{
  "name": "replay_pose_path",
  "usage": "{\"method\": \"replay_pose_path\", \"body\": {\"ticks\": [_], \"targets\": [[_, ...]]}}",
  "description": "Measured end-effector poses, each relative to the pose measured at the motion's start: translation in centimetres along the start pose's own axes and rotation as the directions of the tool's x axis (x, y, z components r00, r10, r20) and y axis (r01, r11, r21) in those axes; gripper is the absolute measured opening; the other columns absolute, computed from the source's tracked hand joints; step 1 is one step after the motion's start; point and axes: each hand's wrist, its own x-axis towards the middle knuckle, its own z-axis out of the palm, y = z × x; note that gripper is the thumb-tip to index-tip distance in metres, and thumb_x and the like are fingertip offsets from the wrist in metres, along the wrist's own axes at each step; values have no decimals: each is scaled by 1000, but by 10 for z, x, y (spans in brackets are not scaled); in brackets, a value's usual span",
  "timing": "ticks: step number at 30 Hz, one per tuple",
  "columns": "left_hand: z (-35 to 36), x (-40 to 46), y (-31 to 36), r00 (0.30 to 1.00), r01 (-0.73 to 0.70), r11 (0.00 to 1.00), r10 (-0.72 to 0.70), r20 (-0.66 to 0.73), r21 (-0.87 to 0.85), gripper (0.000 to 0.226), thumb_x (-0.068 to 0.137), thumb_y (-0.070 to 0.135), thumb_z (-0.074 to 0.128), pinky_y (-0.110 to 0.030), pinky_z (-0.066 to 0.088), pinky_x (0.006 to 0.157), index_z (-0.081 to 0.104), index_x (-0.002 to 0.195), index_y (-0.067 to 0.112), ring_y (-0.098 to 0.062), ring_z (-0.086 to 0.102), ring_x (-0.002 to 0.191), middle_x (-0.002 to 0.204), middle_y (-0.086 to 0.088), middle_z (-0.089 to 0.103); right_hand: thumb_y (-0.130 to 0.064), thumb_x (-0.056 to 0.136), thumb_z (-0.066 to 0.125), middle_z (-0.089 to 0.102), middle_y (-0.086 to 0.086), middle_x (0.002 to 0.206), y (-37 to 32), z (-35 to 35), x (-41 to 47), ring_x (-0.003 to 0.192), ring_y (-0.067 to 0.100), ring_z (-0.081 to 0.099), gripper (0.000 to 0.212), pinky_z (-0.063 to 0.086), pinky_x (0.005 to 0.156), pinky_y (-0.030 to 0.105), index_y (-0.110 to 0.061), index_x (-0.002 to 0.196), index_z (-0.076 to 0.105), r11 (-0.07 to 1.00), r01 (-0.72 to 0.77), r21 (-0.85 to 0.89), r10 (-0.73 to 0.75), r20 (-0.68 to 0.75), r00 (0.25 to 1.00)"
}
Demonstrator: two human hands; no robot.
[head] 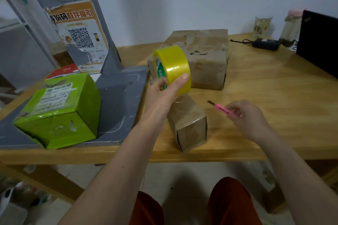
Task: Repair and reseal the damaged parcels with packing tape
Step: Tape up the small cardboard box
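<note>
left grip: left hand point(165, 93) curled round the tape roll point(172, 69), thumb on the outer face, fingers through the core, roll held up off the bench
tape roll: yellow, green label on inner ring, standing on edge in the air, above the far end of the small box and in front of the big box
right grip: right hand point(246, 115) pinching the pink cutter point(222, 108) at its rear end, fingers curled over it
cutter: short dark blade tip out, pointing left and away, low over the bench; touching or not, cannot tell
small box point(188, 124): brown cardboard, near the front edge of the bench between the two hands, clear tape shiny on top, dark gaps along the near end seams
big box point(199, 56): brown cardboard, behind the small box, mid bench, top scuffed with torn patches and small holes, right corner crushed
green box point(58, 111): left side, sitting tilted on the grey stand base, white label on top, near flaps dented and gaping
grey stand point(117, 86): flat base on the left of the bench, upright post with an orange QR poster point(78, 36)
red and white carton point(64, 72): behind the green box, mostly hidden
bench point(274, 97): light wood
back right: black power brick point(266, 44) with cable, two glass jars point(262, 25), black laptop point(319, 44) at the frame edge
below: person's knees in rust-coloured shorts point(232, 201), pale floor
</note>
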Motion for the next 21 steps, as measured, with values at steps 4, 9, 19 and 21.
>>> {"method": "replay_pose_path", "body": {"ticks": [4, 9, 19, 21], "targets": [[-1, 0, 2, 1000, -25, 1000, 25, 1, 13, 36, 62, 61, 76, -44, 47, 103, 76, 90, 38, -10, 66, 106, 107, 7, 73, -13, 86, 66, 64, -18, 89, -26, -27, -22, 82, 3, 59, 24, 44, 68, 14, -25, 106, 70, 892, 371, 259, -331, -188, 925], [2, 1, -2, 998, -44, 999, 45, -42, 20, 40, 61, 64, 75, -45, 47, 103, 76, 89, 35, -13, 66, 106, 106, 5, 73, -13, 86, 66, 71, -1, 83, -54, -41, -28, 75, 21, 63, 22, 53, 59, 39, -21, 105, 73, 744, 611, -272, -662, -176, 728], [7, -3, -5, 995, -78, 997, 77, -68, -15, 52, 60, 49, 82, -46, 59, 83, 75, 94, 12, -26, 71, 92, 95, -9, 75, -15, 82, 37, 53, 7, 52, -97, -23, -26, 52, 29, 51, 37, 28, 52, 31, -11, 63, 69, 570, 563, -598, -739, -74, 670], [7, -4, -5, 995, -75, 997, 73, -66, -36, 52, 63, 45, 83, -39, 59, 75, 73, 98, 7, -24, 71, 87, 96, -13, 74, -14, 81, 48, 54, 6, 55, -95, -15, -24, 55, 28, 51, 26, 27, 54, 31, -12, 65, 68, 571, 549, -611, -726, -64, 684]]}}
